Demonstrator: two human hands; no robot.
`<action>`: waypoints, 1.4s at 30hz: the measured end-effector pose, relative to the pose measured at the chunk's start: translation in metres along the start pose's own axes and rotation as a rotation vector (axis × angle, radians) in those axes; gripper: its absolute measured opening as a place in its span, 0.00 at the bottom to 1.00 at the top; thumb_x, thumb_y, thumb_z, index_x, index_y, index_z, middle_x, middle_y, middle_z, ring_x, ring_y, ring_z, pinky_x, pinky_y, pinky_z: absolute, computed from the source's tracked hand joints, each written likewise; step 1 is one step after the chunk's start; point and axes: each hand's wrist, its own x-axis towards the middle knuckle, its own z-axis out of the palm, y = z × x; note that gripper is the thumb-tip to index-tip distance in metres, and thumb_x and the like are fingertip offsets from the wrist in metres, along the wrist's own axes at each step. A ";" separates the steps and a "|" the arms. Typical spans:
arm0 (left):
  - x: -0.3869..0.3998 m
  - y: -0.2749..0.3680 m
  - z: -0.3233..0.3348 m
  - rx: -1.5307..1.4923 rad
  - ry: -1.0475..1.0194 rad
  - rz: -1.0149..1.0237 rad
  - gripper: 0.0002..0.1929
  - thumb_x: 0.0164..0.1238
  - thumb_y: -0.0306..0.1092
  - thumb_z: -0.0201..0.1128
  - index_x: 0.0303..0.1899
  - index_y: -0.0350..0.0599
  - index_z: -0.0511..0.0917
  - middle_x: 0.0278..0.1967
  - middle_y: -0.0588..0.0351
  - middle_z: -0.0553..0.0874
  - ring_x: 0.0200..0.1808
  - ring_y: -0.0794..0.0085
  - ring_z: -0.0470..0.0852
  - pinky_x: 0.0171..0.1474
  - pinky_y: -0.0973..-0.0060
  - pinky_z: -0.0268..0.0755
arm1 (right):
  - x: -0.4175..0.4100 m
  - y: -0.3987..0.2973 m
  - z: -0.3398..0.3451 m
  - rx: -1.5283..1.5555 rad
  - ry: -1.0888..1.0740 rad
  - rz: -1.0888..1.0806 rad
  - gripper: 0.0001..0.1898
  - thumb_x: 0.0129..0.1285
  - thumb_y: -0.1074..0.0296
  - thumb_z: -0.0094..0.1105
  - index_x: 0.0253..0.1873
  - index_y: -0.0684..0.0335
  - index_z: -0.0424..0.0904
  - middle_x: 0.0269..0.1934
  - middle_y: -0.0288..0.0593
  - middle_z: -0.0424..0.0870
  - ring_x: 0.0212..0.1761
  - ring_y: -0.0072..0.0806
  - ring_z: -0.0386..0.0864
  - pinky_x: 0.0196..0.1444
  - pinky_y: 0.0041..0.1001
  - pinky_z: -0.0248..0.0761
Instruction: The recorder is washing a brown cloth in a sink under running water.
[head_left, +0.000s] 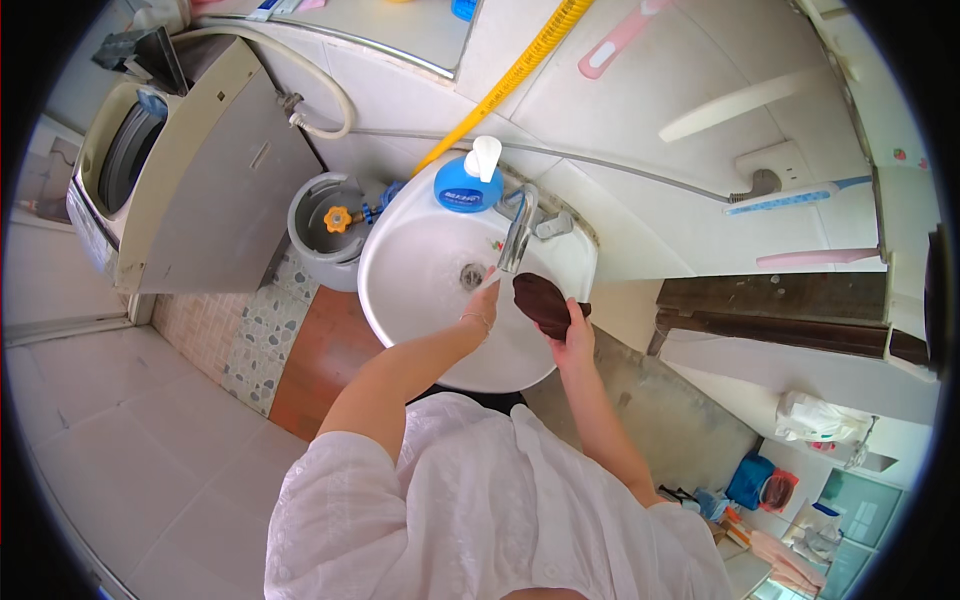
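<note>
Water runs from the chrome faucet (517, 232) onto my left hand (481, 301), which is held edge-on over the white washbasin (420, 300) near its drain (472, 277). I see nothing held in that hand, and its fingers look stretched out. Over the basin's right side, my right hand (574, 341) grips a dark brown, soft-looking object (541, 304), perhaps a folded cloth or pouch. Its exact kind is unclear. A blue pump bottle (466, 187) with a white top stands on the back rim of the basin, left of the faucet.
Left of the basin stands a grey gas cylinder (330, 266) with an orange valve knob (337, 219). Beyond it is a top-loading washing machine (217, 180). A yellow corrugated hose (502, 90) climbs the tiled wall. A plug sits in a wall socket (772, 169) at right.
</note>
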 end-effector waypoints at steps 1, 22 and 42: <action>-0.002 0.002 0.001 0.001 -0.003 0.003 0.22 0.59 0.37 0.44 0.55 0.40 0.64 0.60 0.52 0.58 0.64 0.58 0.46 0.63 0.59 0.35 | -0.001 0.000 0.002 0.037 0.019 -0.018 0.17 0.55 0.66 0.53 0.47 0.62 0.61 0.40 0.48 0.72 0.36 0.40 0.76 0.30 0.39 0.74; -0.042 0.016 0.015 -0.075 0.102 -0.093 0.23 0.62 0.38 0.37 0.59 0.47 0.55 0.63 0.54 0.48 0.65 0.61 0.40 0.63 0.59 0.27 | -0.006 0.019 -0.017 0.072 0.075 0.025 0.18 0.54 0.66 0.54 0.48 0.61 0.60 0.42 0.48 0.72 0.37 0.41 0.75 0.31 0.40 0.74; 0.041 -0.043 0.025 -3.285 -0.069 -0.323 0.12 0.58 0.39 0.48 0.42 0.47 0.71 0.40 0.57 0.78 0.44 0.68 0.75 0.45 0.67 0.63 | -0.009 0.020 -0.018 -0.053 0.100 0.005 0.18 0.54 0.65 0.55 0.47 0.60 0.61 0.42 0.46 0.72 0.40 0.40 0.74 0.35 0.41 0.73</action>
